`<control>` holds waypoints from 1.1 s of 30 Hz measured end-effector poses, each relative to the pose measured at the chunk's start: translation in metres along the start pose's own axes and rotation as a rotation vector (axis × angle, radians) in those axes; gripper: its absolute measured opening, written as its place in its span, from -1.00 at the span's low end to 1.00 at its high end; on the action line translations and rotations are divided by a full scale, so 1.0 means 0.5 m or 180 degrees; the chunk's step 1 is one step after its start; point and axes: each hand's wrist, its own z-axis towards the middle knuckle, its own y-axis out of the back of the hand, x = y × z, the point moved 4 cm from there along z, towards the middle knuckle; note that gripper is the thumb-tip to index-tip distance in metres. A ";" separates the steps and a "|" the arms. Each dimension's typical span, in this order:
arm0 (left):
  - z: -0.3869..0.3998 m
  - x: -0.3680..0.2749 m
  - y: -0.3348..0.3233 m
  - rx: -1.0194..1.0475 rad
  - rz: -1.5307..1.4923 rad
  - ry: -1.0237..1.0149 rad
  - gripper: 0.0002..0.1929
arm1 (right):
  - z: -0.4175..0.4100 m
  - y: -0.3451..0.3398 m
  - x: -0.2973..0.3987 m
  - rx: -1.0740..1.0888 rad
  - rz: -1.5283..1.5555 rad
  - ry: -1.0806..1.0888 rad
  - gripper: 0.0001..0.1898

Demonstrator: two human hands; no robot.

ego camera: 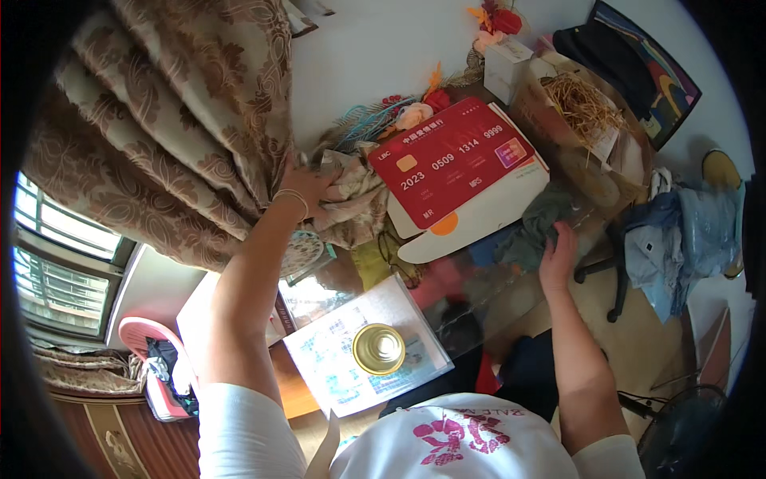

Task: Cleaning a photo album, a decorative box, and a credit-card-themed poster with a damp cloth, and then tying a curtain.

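My left hand [302,187], with a bracelet at the wrist, reaches to the edge of a brown patterned curtain [197,120]. It rests against bunched beige patterned cloth [359,206]; some fingertips are lost in the folds. My right hand [559,257] pinches a crumpled dark green cloth [532,230] at the desk's right side. Between my hands lies a large red board [455,161] printed like a bank card, on top of a white box or card [479,224]. Nearer my body, a gold-rimmed round tin [379,349] stands on a printed sheet [335,365].
Artificial flowers [419,114] and a small white box [506,69] line the wall. A paper bag of straw [583,114] stands back right. Clothes [676,239] hang at right above chair legs [619,281]. A pink basket [143,335] sits below the window [66,269].
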 end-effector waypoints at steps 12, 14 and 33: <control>-0.091 0.451 -0.200 -0.1812 -0.4259 0.2201 -0.50 | -0.008 -0.016 -0.009 0.0057 0.0130 0.0005 -0.59; -0.127 0.494 -0.218 -0.2118 -0.4542 0.2488 -0.54 | -0.009 -0.012 -0.018 0.0007 0.0082 0.0023 -0.58; -0.288 0.577 -0.528 0.0524 0.0156 0.3162 -0.72 | -0.006 -0.010 -0.004 -0.0005 -0.0190 0.0135 -0.62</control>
